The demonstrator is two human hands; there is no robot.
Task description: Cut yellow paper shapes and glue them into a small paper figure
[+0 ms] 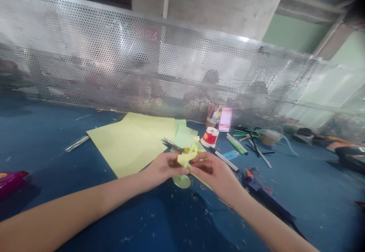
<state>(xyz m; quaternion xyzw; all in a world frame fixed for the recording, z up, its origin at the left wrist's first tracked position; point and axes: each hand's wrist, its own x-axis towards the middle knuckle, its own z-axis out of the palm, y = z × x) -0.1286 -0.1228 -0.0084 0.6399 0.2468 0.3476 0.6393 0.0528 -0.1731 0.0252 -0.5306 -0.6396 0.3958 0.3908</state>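
Note:
My left hand (160, 171) and my right hand (217, 171) meet in front of me, fingers pinched round a curled yellow paper strip (186, 158). The strip touches a thin pale-green stem. Below my fingertips shows a round green base (183, 182), apparently joined to that stem. Just behind my hands, scissors (173, 145) lie with their blades pointing left. A large yellow paper sheet (134, 137) is spread beyond my left hand, with pale green paper (184, 134) beside it. My fingers partly hide the piece they grip.
An upturned red-and-white paper cup (210, 137) stands behind my right hand, near a marker (224, 159) and green pens (236, 144). A dark blue glue gun (266, 195) lies right. Wire stems (253, 134) lie farther back. A perforated metal screen (99, 54) closes the table's far side; people sit beyond.

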